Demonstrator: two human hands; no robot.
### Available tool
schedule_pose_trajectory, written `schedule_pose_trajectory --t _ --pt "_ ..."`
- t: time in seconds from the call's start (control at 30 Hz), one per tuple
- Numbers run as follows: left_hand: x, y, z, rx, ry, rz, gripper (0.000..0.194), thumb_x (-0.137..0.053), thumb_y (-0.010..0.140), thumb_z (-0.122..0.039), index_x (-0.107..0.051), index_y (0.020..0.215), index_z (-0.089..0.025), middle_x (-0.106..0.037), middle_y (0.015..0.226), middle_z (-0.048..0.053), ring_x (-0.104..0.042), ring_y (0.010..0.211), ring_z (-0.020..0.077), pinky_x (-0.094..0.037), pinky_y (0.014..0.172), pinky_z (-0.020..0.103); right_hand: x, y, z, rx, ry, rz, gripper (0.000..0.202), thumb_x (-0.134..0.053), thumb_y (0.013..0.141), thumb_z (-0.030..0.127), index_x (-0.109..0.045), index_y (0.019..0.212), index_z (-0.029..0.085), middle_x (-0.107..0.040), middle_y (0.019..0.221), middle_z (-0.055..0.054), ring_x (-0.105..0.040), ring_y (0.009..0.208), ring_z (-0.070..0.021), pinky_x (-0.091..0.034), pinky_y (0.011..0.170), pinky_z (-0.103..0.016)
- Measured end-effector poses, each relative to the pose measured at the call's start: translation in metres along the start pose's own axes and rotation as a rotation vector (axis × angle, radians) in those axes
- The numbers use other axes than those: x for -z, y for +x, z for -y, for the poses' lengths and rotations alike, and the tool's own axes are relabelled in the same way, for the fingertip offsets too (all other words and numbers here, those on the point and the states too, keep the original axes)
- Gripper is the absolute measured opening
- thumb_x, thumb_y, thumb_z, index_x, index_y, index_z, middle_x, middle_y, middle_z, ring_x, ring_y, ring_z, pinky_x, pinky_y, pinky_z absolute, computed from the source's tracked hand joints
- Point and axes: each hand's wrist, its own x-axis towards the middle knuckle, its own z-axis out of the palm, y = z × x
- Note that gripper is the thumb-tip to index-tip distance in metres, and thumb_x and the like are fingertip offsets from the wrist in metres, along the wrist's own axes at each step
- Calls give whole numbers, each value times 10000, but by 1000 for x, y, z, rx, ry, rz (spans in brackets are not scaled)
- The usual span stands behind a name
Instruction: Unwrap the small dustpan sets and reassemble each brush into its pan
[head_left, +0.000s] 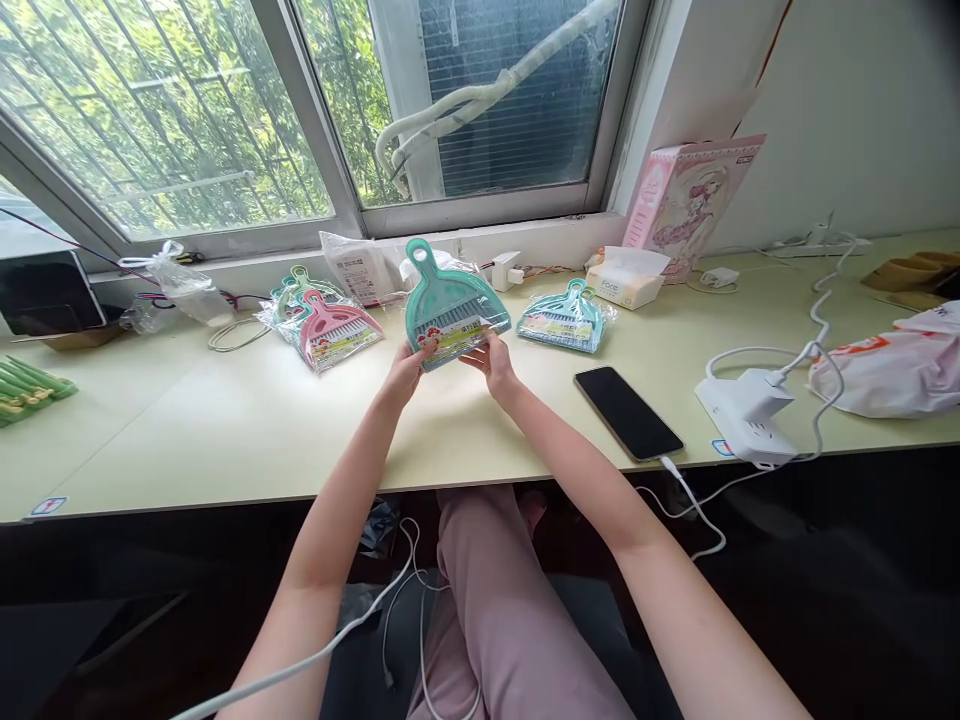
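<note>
A teal dustpan and brush set (pixel 448 300), with a printed label across its lower part, is held up over the table between both hands, its looped handle upward. My left hand (pixel 407 372) grips its lower left corner, thumb on the front. On the lower right edge, my right hand (pixel 495 362) has its thumb in front and fingers behind. To the left lie a pink wrapped set (pixel 336 328) and a green wrapped one (pixel 294 290), overlapping. Another teal wrapped set (pixel 566 318) rests on the table to the right.
On the table (pixel 225 430) are a black phone (pixel 628 412) with a charging cable, a white power strip (pixel 746 415), tissues (pixel 626 280), a pink box (pixel 694 210), a plastic bag (pixel 892 370) and green items (pixel 30 390). A white cable hangs across the left forearm.
</note>
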Motion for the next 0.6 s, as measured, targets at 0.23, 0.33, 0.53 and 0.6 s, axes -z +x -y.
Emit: schedule_pose_trajectory --t 0.23,0.33,0.53,0.6 --pt "1 -1 2 66 14 118 591 -867 668 -426 -654 1155 -169 -731 1187 141 -670 1167 357 -579 976 527 13 7 9 -22 61 -133 387 -539 969 570 -627 1061 204 -760 918 -61 -746 897 -209 -652 849 -364" --pt "4 0 1 61 5 107 583 -860 682 -421 -649 1167 -176 -731 1182 127 -681 1148 340 -600 955 507 11 7 8 14 72 -52 383 -591 945 558 -637 1085 204 -767 943 -55 -748 916 -207 -643 883 -368" --pt "7 2 1 50 3 57 589 -858 700 -422 -616 1179 -178 -720 1211 122 -709 1098 318 -634 890 461 5 8 -2 123 51 188 343 -830 765 274 -643 1047 216 -777 991 -22 -737 999 -213 -599 998 -411" --pt "3 -1 2 77 26 85 603 -846 717 -443 -605 1200 -174 -729 1178 130 -718 1089 327 -628 893 463 6 10 -3 123 57 147 342 -833 736 214 -645 1021 208 -778 963 -26 -736 993 -224 -599 998 -433"
